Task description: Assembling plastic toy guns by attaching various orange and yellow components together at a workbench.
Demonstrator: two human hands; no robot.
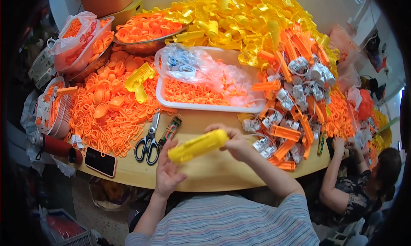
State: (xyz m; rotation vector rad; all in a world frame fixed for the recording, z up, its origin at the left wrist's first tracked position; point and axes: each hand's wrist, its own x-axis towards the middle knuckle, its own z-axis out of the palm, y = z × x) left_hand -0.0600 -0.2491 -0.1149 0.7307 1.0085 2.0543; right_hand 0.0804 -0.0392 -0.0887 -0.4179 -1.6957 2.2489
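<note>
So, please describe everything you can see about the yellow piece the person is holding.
The yellow plastic piece is a long, rounded, glossy casing with small moulded slots near its left end. It is held almost level, right end a little higher, above the wooden table. The right hand grips its right end; the left hand touches its left end from below.

Yellow plastic tube, black-handled scissors, striped shirt
</note>
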